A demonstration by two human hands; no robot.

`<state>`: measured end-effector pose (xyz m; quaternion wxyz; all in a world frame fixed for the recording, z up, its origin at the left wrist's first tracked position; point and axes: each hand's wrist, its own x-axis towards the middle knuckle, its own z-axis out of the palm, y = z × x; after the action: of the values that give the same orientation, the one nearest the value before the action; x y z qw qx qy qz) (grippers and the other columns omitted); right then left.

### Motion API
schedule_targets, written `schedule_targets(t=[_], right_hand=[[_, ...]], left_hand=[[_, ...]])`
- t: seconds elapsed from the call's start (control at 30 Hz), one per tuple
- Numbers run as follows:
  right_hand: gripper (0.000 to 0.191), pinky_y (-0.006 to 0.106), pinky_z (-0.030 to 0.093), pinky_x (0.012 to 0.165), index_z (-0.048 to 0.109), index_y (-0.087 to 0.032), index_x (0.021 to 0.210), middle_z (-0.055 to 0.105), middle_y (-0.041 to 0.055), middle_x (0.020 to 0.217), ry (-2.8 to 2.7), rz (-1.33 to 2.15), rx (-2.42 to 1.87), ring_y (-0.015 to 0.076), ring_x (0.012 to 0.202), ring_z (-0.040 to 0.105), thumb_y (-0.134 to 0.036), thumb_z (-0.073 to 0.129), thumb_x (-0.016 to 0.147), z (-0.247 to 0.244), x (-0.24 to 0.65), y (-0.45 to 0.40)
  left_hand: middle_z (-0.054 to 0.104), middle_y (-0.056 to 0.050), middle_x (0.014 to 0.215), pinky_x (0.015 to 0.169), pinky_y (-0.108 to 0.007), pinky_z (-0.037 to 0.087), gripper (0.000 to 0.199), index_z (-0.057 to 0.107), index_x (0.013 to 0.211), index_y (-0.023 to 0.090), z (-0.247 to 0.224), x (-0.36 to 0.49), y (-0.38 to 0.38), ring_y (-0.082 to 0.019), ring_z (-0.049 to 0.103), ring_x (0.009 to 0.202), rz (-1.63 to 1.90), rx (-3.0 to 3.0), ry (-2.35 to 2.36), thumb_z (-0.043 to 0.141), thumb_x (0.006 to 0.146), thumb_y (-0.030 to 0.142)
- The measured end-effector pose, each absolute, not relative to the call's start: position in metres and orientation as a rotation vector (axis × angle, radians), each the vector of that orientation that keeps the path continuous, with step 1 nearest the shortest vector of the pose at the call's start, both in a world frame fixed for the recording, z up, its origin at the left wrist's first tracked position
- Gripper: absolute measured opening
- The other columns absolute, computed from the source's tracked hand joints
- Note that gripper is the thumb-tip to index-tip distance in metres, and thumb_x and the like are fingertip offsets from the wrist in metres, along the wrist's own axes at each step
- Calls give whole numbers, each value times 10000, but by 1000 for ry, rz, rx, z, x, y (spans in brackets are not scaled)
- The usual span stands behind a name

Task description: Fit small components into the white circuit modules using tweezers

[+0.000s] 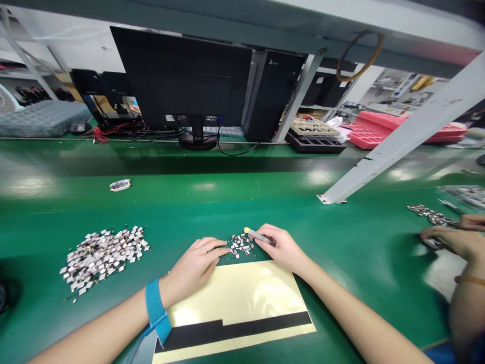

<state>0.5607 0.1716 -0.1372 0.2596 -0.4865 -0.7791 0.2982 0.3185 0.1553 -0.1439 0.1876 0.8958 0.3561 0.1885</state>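
My left hand (200, 263), with a ring and a blue wrist strap (155, 308), reaches to the left edge of a small pile of little pale, square-ended parts (241, 244). Its fingers are stretched out and apart, fingertips at the parts; whether they touch any is too small to tell. On the pile's right side, my right hand (282, 247) is closed around a slim grey tool with a yellow end (258, 235). A pale yellow sheet with a black strip (246, 288) lies under and between my hands. Further left is a larger heap of similar parts (106, 255).
A small whitish packet (120, 185) lies behind the heap. A monitor (182, 76) and computer tower (275, 93) stand at the back. A slanting white post (397, 136) meets the green bench at right. A co-worker's hands (454, 237) handle parts at far right.
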Motion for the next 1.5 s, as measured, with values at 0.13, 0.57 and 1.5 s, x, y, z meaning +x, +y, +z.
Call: schedule_targets(t=[0.13, 0.57, 1.5], right_hand=[[145, 220, 303, 515, 600, -145, 863, 480, 8, 688, -2045, 701, -1411, 119, 565, 431, -173, 464, 824, -140, 565, 175], [176, 233, 354, 575, 606, -148, 889, 539, 32, 769, -2107, 661, -1428, 148, 668, 494, -127, 450, 811, -140, 565, 176], [105, 210, 301, 488, 595, -136, 723, 496, 11, 646, -2142, 649, -1182, 106, 535, 410, -201, 549, 791, -139, 575, 178]], left_hand=[[469, -44, 1223, 956, -406, 364, 337, 447, 1168, 214, -143, 319, 154, -206, 391, 1141, 538, 2497, 1023, 392, 843, 147], [344, -45, 1338, 1017, -450, 286, 442, 316, 1284, 186, -142, 320, 153, -228, 245, 1259, 311, 2590, 1049, 399, 866, 303], [599, -57, 877, 714, -313, 472, 170, 556, 931, 134, -144, 312, 162, -183, 554, 811, 737, 2538, 1214, 404, 855, 125]])
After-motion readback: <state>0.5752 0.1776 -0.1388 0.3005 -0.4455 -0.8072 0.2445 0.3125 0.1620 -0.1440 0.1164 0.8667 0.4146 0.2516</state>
